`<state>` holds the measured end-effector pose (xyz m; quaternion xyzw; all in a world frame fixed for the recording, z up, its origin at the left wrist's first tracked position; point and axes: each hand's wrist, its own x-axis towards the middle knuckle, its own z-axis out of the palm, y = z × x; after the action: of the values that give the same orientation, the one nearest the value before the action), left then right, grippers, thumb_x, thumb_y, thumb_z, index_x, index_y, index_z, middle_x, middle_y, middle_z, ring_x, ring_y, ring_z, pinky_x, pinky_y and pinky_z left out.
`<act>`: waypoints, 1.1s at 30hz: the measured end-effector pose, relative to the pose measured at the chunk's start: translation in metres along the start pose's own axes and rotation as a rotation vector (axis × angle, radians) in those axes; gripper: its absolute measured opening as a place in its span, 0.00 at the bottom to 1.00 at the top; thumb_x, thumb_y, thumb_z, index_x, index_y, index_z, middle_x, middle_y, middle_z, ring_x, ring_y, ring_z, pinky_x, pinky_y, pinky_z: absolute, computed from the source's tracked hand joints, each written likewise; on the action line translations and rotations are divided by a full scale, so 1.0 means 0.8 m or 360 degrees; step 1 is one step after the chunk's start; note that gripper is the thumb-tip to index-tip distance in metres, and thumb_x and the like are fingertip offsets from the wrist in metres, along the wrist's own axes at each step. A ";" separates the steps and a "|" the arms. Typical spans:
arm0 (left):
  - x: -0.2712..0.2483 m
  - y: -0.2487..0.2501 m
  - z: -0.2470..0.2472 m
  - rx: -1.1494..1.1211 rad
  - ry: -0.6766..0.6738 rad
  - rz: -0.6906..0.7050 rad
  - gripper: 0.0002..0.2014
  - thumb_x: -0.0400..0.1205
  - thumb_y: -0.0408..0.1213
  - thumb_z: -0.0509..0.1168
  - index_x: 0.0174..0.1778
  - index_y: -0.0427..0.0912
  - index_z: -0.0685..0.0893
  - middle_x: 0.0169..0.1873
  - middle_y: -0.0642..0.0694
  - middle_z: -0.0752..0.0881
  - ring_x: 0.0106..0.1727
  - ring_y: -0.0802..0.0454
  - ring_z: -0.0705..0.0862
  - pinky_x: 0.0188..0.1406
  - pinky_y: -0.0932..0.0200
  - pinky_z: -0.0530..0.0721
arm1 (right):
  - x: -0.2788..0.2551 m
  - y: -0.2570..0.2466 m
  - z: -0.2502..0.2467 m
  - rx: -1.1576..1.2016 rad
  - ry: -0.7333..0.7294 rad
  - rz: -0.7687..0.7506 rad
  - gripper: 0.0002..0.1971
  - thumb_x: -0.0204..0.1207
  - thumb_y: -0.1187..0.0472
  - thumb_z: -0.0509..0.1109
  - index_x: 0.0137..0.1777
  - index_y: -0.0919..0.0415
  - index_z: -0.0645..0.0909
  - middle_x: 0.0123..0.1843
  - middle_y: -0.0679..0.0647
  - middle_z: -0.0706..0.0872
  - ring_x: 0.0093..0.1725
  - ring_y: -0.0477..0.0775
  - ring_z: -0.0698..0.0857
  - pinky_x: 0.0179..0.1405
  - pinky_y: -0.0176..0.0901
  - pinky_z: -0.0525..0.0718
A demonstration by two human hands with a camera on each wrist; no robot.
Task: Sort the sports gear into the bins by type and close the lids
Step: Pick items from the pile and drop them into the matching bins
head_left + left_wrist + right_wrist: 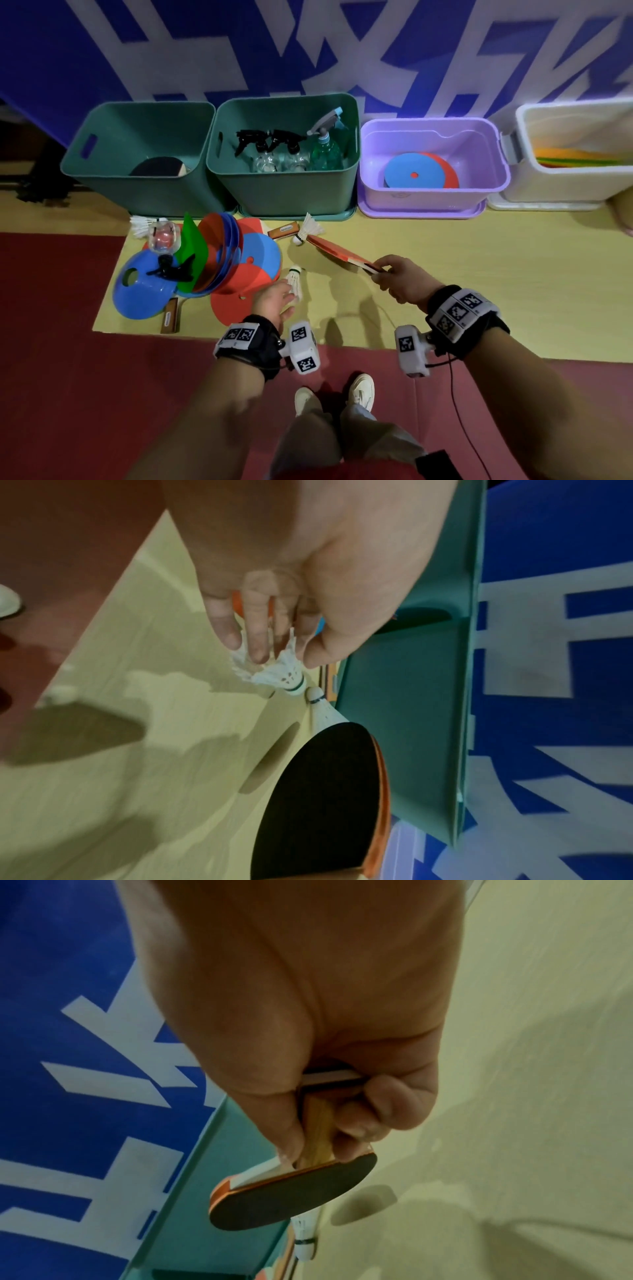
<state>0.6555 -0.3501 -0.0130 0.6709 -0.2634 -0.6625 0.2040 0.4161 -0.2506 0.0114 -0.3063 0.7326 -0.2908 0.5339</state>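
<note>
under the left wrist view, fingers (257, 631) touch a shuttlecock (277, 674).

A floor of red mats (61, 359) with a pale yellow mat (479, 274) laid across it. Standing on the yellow mat in a row against a blue wall: two teal bins (137, 192) (284, 195), a purple bin (431, 195) and a white bin (555, 192), each set on a matching lid. In front lie a heap of red and blue disc cones (239, 270), a blue dome cone (144, 294), a wooden paddle handle (170, 317), and white shuttlecocks (310, 229) (142, 224). Two white shoes (359, 390) stand on the red mat.
</note>
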 end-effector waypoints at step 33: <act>-0.047 0.248 -0.184 -0.0271 0.0421 0.0991 0.11 0.79 0.21 0.68 0.46 0.43 0.83 0.43 0.38 0.87 0.35 0.45 0.85 0.35 0.55 0.82 | 0.061 -0.325 0.105 0.0409 -0.0507 -0.0698 0.06 0.84 0.70 0.63 0.57 0.61 0.74 0.41 0.55 0.84 0.29 0.47 0.78 0.26 0.36 0.73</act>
<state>0.7861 -0.4921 0.1458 0.6189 -0.3706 -0.4954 0.4839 0.5211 -0.4638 0.1558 -0.4288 0.5132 -0.4378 0.6009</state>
